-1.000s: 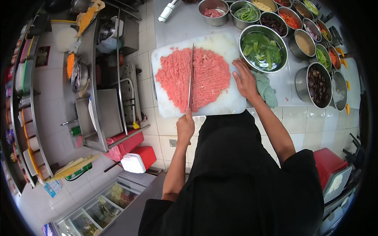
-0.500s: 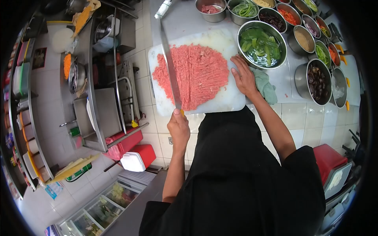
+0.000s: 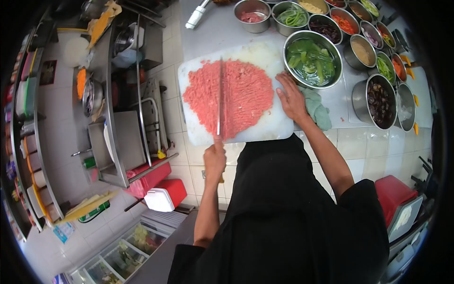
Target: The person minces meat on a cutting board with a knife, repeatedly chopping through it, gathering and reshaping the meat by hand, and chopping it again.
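Note:
My left hand is closed round the handle of a long knife. The blade stands on edge in a flat, spread-out mass of pink minced meat, a little left of its middle. Rows of parallel chop marks run across the mince. Under it lies a white cutting board at the counter's front edge. My right hand rests open along the board's right edge, fingers stretched out, with no tool in it. Touching distance from that hand are a green cloth and a metal bowl of green pepper pieces in liquid.
Several metal bowls of cut ingredients crowd the right of the counter, among them a bowl of dark pieces. A white-handled tool lies at the back left. Metal shelving and a red-and-white cooler box stand to the left.
The knife has swung from a leftward slant to nearly straight and moved right into the mince. My left hand has come slightly lower; my right hand stays at the board's edge.

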`<state>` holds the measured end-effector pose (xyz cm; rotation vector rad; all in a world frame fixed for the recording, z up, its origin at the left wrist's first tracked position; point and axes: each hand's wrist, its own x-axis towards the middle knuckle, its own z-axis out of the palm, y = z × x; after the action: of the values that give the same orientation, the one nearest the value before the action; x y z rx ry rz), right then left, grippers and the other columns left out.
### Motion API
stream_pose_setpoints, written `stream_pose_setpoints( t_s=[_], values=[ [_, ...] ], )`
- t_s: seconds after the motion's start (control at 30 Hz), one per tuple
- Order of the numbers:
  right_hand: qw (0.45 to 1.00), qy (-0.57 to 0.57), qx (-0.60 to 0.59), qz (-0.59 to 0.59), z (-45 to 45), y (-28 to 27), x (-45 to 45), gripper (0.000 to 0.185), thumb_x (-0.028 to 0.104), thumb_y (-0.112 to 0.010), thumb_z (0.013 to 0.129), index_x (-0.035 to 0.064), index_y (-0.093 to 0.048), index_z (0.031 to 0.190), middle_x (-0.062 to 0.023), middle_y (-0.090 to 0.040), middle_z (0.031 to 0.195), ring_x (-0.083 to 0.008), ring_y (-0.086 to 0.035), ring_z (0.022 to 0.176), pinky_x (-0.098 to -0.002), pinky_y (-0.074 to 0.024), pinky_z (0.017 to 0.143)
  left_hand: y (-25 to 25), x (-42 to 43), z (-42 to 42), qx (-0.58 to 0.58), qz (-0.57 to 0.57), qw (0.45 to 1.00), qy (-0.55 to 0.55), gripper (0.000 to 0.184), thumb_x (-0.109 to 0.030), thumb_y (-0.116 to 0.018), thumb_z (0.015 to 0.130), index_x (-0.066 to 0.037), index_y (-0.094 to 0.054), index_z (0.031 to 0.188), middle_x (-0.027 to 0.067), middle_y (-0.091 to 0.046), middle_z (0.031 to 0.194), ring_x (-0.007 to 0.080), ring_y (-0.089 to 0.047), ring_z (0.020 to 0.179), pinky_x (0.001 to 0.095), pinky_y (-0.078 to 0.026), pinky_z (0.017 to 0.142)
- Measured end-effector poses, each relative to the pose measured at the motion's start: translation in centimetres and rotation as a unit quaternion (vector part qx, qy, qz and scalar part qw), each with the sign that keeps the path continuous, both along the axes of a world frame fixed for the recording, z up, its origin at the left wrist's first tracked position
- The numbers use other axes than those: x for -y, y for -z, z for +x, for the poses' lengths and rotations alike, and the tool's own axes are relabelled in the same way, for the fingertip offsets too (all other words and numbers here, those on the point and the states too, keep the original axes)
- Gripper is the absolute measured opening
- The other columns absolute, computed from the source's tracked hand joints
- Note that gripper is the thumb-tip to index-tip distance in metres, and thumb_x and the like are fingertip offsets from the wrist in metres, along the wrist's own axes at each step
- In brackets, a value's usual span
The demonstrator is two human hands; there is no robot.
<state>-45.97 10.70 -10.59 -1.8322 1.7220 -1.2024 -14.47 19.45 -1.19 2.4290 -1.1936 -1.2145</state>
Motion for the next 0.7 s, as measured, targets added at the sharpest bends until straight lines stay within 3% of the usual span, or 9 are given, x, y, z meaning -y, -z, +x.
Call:
stream_pose_setpoints(
  t_s=[0.07,0.13,0.2,0.23,0.33,0.47,0.53,0.6,0.7],
  values=[
    [1.000,-0.019,0.017,0.006,0.7,-0.3,-0.8,0.040,0.021,-0.053,0.100,0.0037,-0.053,0.136,-0.0200,-0.053,0.140,-0.0360,-0.045,0.136,-0.0426,-0.0362,0.113,-4.8,-0.1,-1.7,-0.046,-0.094,0.994,-0.019,0.072,-0.056,-0.037,0.104,0.006,-0.062,0.076,0.0112,-0.057,0.062,0.0183,-0.054,0.056,0.0375,-0.046,0.055],
    [1.000,-0.017,0.016,0.006,0.9,0.2,-1.2,0.040,0.021,-0.054,0.100,0.0034,-0.053,0.136,-0.0202,-0.053,0.140,-0.0367,-0.045,0.136,-0.0433,-0.0361,0.113,-2.2,-1.2,-1.3,-0.098,-0.229,0.967,-0.052,0.071,-0.056,-0.037,0.104,0.006,-0.062,0.079,0.0116,-0.058,0.064,0.0179,-0.055,0.056,0.0364,-0.046,0.055],
    [1.000,-0.010,0.005,-0.001,0.9,0.4,-0.7,0.041,0.021,-0.054,0.100,0.0033,-0.052,0.136,-0.0201,-0.053,0.140,-0.0368,-0.045,0.136,-0.0435,-0.0361,0.113,2.2,-1.4,-0.1,0.033,-0.221,0.970,0.092,0.071,-0.056,-0.037,0.104,0.005,-0.062,0.077,0.0114,-0.058,0.064,0.0170,-0.055,0.056,0.0347,-0.045,0.054],
    [1.000,-0.010,-0.004,0.008,0.9,0.2,-0.6,0.041,0.022,-0.052,0.101,0.0032,-0.052,0.137,-0.0202,-0.053,0.140,-0.0371,-0.044,0.136,-0.0432,-0.0356,0.113,2.6,0.0,0.1,0.070,-0.034,0.993,0.092,0.072,-0.056,-0.038,0.104,0.005,-0.062,0.075,0.0110,-0.059,0.065,0.0165,-0.055,0.055,0.0335,-0.045,0.052],
    [1.000,-0.019,-0.004,0.006,0.8,0.4,-0.9,0.041,0.024,-0.051,0.101,0.0035,-0.052,0.137,-0.0201,-0.052,0.141,-0.0366,-0.044,0.137,-0.0433,-0.0348,0.114,-2.5,0.3,-1.0,-0.006,-0.003,1.000,-0.011,0.072,-0.056,-0.038,0.104,0.005,-0.061,0.072,0.0103,-0.057,0.063,0.0162,-0.053,0.054,0.0340,-0.044,0.052],
    [1.000,-0.016,-0.001,0.009,0.8,0.5,-1.1,0.041,0.024,-0.050,0.102,0.0039,-0.052,0.137,-0.0200,-0.052,0.141,-0.0365,-0.044,0.137,-0.0433,-0.0352,0.114,-2.3,-1.8,-1.3,-0.102,-0.210,0.970,-0.072,0.068,-0.055,-0.040,0.104,0.003,-0.058,0.072,0.0078,-0.053,0.060,0.0149,-0.049,0.053,0.0363,-0.043,0.051],
    [1.000,-0.010,-0.008,0.010,1.0,0.5,-0.6,0.041,0.024,-0.051,0.102,0.0040,-0.052,0.137,-0.0199,-0.052,0.140,-0.0364,-0.044,0.137,-0.0432,-0.0355,0.113,5.0,-2.4,1.8,0.014,-0.134,0.989,0.055,0.070,-0.056,-0.037,0.104,0.002,-0.059,0.074,0.0078,-0.053,0.059,0.0176,-0.054,0.054,0.0398,-0.045,0.054],
    [1.000,-0.019,-0.004,0.001,1.1,0.6,-0.4,0.041,0.024,-0.050,0.102,0.0039,-0.052,0.137,-0.0200,-0.052,0.140,-0.0364,-0.044,0.137,-0.0433,-0.0356,0.113,0.3,-0.4,-0.1,-0.009,0.003,1.000,-0.020,0.072,-0.058,-0.036,0.104,0.003,-0.060,0.073,0.0075,-0.053,0.059,0.0175,-0.055,0.055,0.0385,-0.045,0.053],
    [1.000,-0.020,0.008,0.006,1.1,0.3,-1.3,0.041,0.025,-0.050,0.102,0.0038,-0.052,0.137,-0.0199,-0.052,0.140,-0.0362,-0.044,0.137,-0.0436,-0.0353,0.113,-4.7,-0.9,-1.6,-0.063,-0.138,0.987,-0.046,0.067,-0.057,-0.039,0.103,-0.003,-0.054,0.067,0.0029,-0.046,0.052,0.0133,-0.044,0.041,0.0320,-0.036,0.040]
  ],
)
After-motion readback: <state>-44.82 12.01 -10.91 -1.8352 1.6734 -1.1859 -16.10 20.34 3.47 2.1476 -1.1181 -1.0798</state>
